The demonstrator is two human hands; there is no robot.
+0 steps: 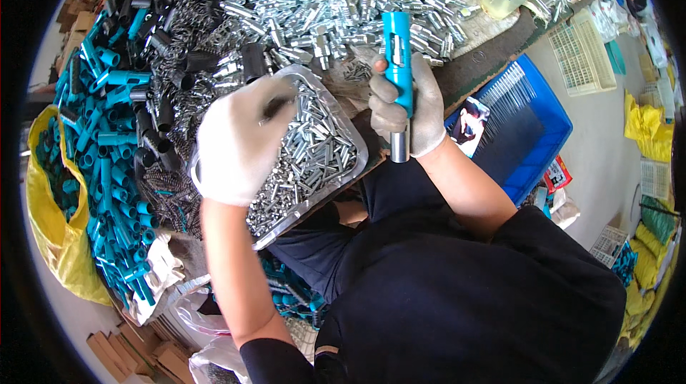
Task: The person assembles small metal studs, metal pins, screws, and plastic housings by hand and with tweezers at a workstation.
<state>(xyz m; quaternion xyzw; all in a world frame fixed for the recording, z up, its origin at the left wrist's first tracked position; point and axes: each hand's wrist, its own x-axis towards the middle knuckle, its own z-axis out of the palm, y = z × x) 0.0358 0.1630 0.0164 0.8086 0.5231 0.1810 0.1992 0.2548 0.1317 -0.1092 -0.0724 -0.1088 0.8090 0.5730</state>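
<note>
My right hand (426,112), in a white glove, is wrapped round a teal tube (397,33) with a slot in its side. The tube stands nearly upright, and a shiny metal cylinder (400,148) sticks out of its lower end. My left hand (239,141), also gloved, is smeared by motion over the left side of a clear plastic tray (361,144). Its fingers are closed near a small dark blurred thing (276,106) whose kind I cannot make out. In the tray lie many short metal pins (318,137) and smaller metal bits (268,202).
Metal fittings (336,5) cover the bench beyond the tray. Dark springs (168,191), black sleeves (254,62) and teal tubes (118,137) are heaped to the left. At right sits a blue bin (554,126) with long thin rods and a phone (469,126). A yellow sack (53,234) stands far left.
</note>
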